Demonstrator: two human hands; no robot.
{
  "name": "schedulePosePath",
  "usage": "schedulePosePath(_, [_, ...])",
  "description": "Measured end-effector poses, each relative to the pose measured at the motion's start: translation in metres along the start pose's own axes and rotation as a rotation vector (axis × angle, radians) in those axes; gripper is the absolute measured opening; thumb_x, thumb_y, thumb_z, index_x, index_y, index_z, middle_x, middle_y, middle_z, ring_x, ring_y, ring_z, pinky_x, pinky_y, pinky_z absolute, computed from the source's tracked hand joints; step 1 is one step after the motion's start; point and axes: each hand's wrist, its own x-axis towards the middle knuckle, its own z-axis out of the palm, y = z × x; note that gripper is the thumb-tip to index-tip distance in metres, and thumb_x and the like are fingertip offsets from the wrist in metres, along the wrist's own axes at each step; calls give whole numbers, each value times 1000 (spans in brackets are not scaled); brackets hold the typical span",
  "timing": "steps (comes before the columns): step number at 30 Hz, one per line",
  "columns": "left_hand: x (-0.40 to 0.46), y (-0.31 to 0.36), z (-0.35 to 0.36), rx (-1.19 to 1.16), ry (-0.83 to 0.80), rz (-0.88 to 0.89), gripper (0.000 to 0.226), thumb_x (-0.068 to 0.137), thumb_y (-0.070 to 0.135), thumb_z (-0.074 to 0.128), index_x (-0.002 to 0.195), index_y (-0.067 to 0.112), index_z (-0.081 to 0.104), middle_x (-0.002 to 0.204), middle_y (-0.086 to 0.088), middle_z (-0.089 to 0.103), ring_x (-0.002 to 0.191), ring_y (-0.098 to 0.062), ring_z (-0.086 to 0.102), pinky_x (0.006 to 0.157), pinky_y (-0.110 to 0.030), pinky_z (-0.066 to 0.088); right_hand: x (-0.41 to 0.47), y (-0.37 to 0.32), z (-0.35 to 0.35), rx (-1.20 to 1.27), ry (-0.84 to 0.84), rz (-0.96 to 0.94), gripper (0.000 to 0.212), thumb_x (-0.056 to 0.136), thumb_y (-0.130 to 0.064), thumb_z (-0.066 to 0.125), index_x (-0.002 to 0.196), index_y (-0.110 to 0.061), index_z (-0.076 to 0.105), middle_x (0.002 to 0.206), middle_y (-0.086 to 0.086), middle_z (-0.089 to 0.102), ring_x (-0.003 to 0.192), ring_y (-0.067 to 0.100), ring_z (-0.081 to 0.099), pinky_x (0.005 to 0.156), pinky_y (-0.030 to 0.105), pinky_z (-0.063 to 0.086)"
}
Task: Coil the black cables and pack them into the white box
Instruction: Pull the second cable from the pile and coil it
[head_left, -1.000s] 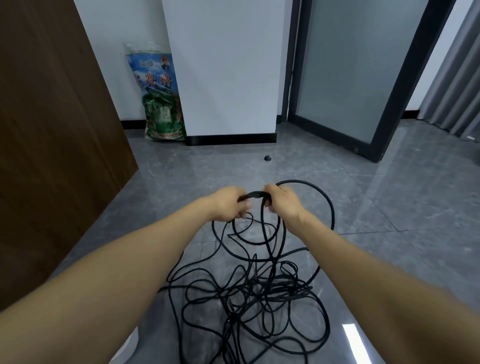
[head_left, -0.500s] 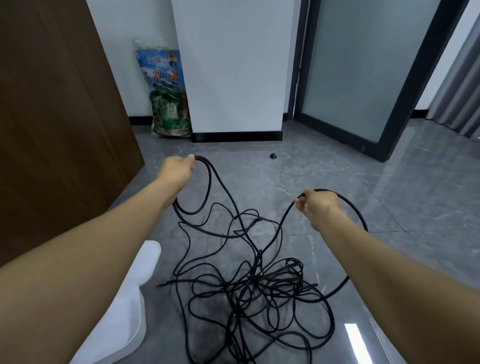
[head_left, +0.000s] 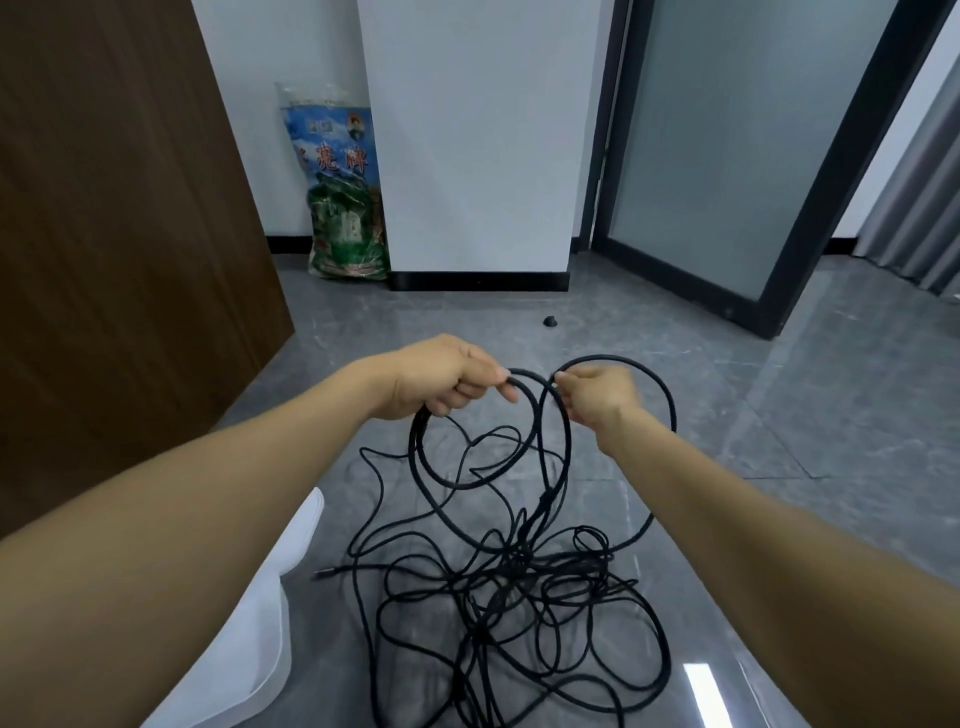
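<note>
A tangle of thin black cables (head_left: 519, 597) lies on the grey floor in front of me. My left hand (head_left: 447, 382) grips a hanging coil of thicker black cable (head_left: 431, 462) made of a couple of loops. My right hand (head_left: 597, 395) pinches the same cable just to the right, where a wide arc (head_left: 670, 405) bends round behind my wrist and drops to the pile. The two hands are close together, a little above the floor. A white box (head_left: 270, 639) stands at lower left, partly hidden by my left forearm.
A brown wooden panel (head_left: 104, 260) stands at the left. A printed sack (head_left: 343, 197) leans against a white pillar (head_left: 467, 156). A glass door in a dark frame (head_left: 779, 171) is at the right. A small black object (head_left: 550, 322) lies on the floor.
My hands spread apart, drawing out cable, then came back together; the left hand now holds one more loop in the coil. The view has tilted down and the white box has come into sight.
</note>
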Motion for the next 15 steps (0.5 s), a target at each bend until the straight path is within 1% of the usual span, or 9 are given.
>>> schedulePosePath(2, [1,3,6,55,-28,-47,25,97,20,49,101,3,67,54,6,29,41,-6,22,42,-18,15,-7,-7,3,135,-79,47,20,92,-1,52,75,2,63,75,17,60,62,22,57,65,28,50])
schedulePosePath(4, [4,2,14,101,3,-103,26,97,21,50,101,2,67,57,4,32,44,-7,24,44,-19,18,-15,-13,6,264,-183,78,15,93,-2,50,87,5,62,83,19,63,63,22,61,62,25,52])
schedulePosePath(5, [6,0,18,115,26,-126,26,97,21,49,100,2,66,58,3,33,46,-8,25,44,-20,20,-19,-15,7,286,-237,83,17,94,-7,51,95,5,63,87,17,65,64,20,62,62,24,51])
schedulePosePath(6, [8,-3,22,111,51,-145,24,97,19,49,99,1,64,59,2,34,47,-9,26,44,-19,21,-21,-16,8,272,-288,73,21,94,-13,52,100,4,63,89,14,67,67,19,63,65,25,51])
schedulePosePath(8, [13,-8,31,34,103,-170,16,96,13,49,91,1,58,61,0,35,49,-9,27,42,-18,23,-23,-15,10,99,-379,-17,26,92,-24,56,99,-2,67,89,6,70,75,16,63,74,26,49])
schedulePosePath(10, [18,-14,37,-128,176,-185,14,95,8,48,83,4,53,63,-1,36,50,-8,28,38,-15,23,-25,-14,10,-83,-441,-135,21,89,-24,61,96,-5,69,78,0,68,75,12,61,76,24,47])
schedulePosePath(11, [20,-15,39,-219,218,-192,14,94,6,48,81,5,52,64,-2,37,50,-8,29,36,-14,24,-24,-13,10,-119,-448,-175,19,89,-20,62,96,-5,70,75,-1,67,75,11,60,77,24,48])
schedulePosePath(13, [23,-17,41,-377,298,-192,10,93,2,48,84,4,53,66,-4,39,51,-8,31,34,-13,25,-21,-11,9,-101,-445,-217,16,90,-16,61,98,-4,69,86,5,68,84,14,60,87,29,49])
schedulePosePath(15, [24,-17,40,-438,300,-176,8,92,2,47,93,5,55,67,-5,43,52,-8,34,35,-13,28,-20,-10,8,-55,-457,-251,15,91,-12,59,102,-5,67,98,9,67,92,17,60,92,30,48])
